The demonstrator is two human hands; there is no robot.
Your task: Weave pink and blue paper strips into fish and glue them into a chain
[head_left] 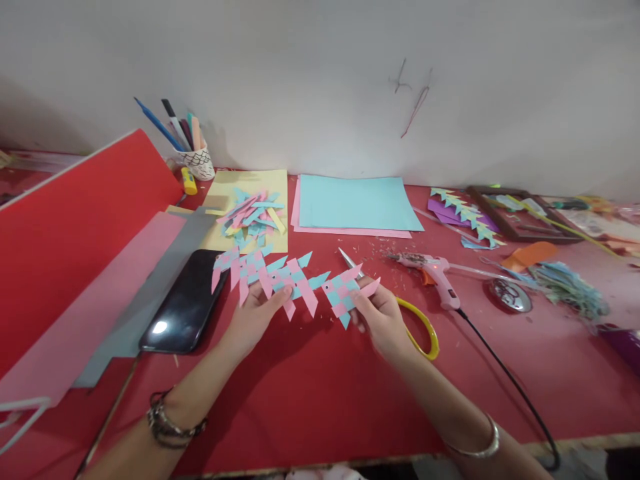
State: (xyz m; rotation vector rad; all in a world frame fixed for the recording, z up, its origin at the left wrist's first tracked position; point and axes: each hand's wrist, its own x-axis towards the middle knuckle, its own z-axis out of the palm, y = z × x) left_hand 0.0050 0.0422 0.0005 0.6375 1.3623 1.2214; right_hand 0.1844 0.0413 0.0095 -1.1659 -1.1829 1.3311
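Note:
My left hand [256,313] is closed, its thumb and fingers pinching a row of woven paper fish [255,267] in pink and light blue, which overlap and stretch out to the left. Between the thumb and fingers of my right hand [386,319] is a single woven paper fish [341,292] of the same colours, with a small dark eye. Its front is close to the tail of the row; whether they touch I cannot tell. Scissors [430,337] with a yellow handle lie partly hidden beneath my right hand.
A pink glue gun [436,270] lies right of the scissors, its cord running to the front edge. At left are a black phone [185,303] and a red board [85,233]. Paper strips [255,217], blue sheets [355,203] and a pen cup [199,163] stand along the back.

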